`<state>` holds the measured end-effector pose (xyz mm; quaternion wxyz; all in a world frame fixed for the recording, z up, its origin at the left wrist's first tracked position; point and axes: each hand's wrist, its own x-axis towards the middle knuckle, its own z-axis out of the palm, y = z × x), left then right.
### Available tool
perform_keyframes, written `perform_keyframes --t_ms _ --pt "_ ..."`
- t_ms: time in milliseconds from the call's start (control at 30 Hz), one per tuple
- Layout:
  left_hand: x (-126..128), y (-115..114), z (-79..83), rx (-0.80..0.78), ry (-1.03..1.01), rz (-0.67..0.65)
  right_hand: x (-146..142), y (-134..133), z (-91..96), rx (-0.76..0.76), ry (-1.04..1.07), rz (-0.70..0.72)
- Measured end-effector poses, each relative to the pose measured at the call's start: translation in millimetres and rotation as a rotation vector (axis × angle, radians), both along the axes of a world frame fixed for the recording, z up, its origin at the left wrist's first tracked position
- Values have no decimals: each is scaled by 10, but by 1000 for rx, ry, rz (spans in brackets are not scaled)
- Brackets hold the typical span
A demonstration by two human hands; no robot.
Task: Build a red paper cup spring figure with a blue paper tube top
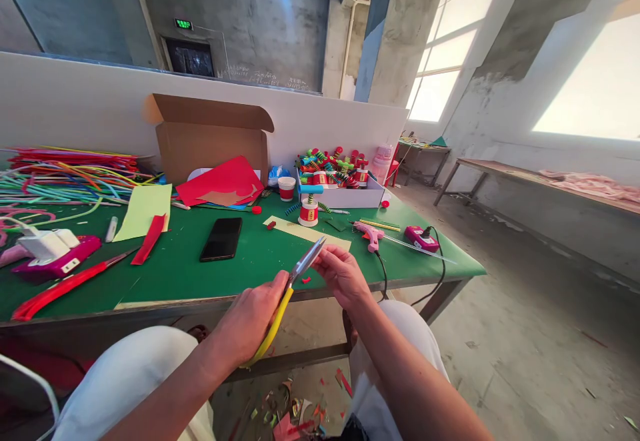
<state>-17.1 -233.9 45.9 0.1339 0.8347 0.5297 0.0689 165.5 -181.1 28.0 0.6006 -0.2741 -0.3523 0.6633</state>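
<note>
My left hand (250,319) is closed around the yellow handles of a pair of scissors (306,261), whose silver blades point up and away. Close to the blade tips, my right hand (345,277) has its fingertips pinched together; whatever sits between them is too small to make out. Just below the blades is a red scrap (306,280). Beyond the hands, a small red and white cup (309,214) stands upside down with a spring and a blue roll on top. A pale yellow paper strip (290,229) lies in front of it.
A black phone (221,239), red-handled pliers (65,287) and red paper (223,184) lie leftward, near heaped pipe cleaners (60,177). A white box (345,197) of finished figures stands behind. A pink glue gun (370,234) and its cord lie right. Scraps litter the floor (295,414).
</note>
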Motion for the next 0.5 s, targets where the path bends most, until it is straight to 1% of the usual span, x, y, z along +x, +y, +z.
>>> perform_keyframes --t_ms 333,500 --pt "-26 -37 62 -7 -38 4 62 -4 9 2 -56 -3" --pt "-83 -13 -3 33 -52 0 112 -10 36 15 -127 -18"
